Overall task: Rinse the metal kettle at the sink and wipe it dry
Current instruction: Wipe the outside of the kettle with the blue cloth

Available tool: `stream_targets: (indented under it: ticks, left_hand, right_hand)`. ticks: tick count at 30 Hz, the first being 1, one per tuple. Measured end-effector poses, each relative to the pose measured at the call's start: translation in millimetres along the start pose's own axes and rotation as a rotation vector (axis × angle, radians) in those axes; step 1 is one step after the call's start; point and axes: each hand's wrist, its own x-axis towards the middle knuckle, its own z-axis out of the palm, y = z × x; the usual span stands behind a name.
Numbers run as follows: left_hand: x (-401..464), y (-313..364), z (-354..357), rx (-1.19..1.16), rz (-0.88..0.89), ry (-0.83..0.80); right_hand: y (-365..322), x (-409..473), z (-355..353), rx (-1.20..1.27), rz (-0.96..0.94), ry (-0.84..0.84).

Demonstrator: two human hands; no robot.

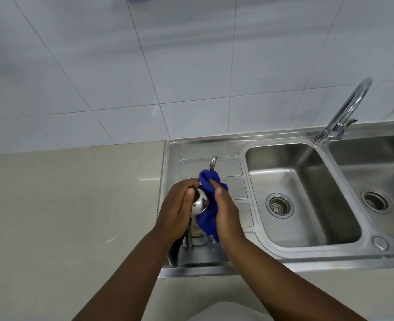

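From the head camera I am seeing the metal kettle point(200, 202) standing on the sink's draining board point(214, 256), left of the two basins. My left hand point(179, 209) is gripping its lid and handle side, while my right hand point(226, 212) is pressing a bunched blue cloth point(208, 218) against its body.

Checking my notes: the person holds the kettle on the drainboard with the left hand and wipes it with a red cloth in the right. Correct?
Not quite: the head view shows the cloth is blue, not red. The rest stands: left hand steadies the kettle on the drainboard, right hand wipes.
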Motion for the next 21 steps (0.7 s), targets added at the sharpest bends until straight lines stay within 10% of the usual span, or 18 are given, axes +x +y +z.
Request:
stream_targets:
  ticks: [6, 12, 18, 21]
  left_hand:
    - [1.3, -0.3, 1.5, -0.025, -0.021, -0.006]
    - [-1.3, -6.0, 6.5, 0.015, -0.076, 0.044]
    - [-5.3, 6.2, 11.5, -0.068, -0.076, 0.105]
    - [-7.4, 4.5, 15.0, -0.072, -0.121, 0.136]
  right_hand:
    - [52.4, -17.0, 7.1, -0.439, -0.456, 0.028]
    - [68.6, 6.2, -8.8, -0.042, 0.205, 0.189]
    - [27.0, -22.2, 38.5, -0.468, -0.456, 0.167]
    - [55.9, -23.3, 28.1, -0.489, -0.499, 0.199]
